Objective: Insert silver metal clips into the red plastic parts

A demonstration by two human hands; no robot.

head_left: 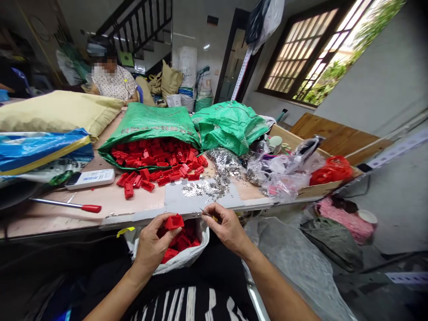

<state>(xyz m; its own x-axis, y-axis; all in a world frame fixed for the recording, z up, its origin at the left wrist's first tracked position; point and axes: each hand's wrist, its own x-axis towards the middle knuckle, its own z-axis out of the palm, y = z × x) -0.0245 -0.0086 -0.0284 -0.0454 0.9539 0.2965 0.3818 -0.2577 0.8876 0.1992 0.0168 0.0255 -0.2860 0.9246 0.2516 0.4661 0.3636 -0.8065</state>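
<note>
My left hand (152,243) pinches a red plastic part (175,221) between thumb and fingers, its hollow side showing. Just to the right, my right hand (227,226) is closed around a thin pointed tool (204,212); a bit of yellow shows by the fingers, and most of it is hidden. Both hands are over a white sack (204,238) at the table edge, which holds more red parts (187,240). On the table ahead lies a spread of small shiny metal pieces (203,189). Red parts (157,154) spill out of a green woven sack (157,118).
A second green sack (230,125) and a wooden box (316,189) of plastic bags stand right. Left are a white device (91,179), a red-tipped rod (91,208), a blue bag (43,147) and a beige sack (60,111). A person (113,82) sits across the table.
</note>
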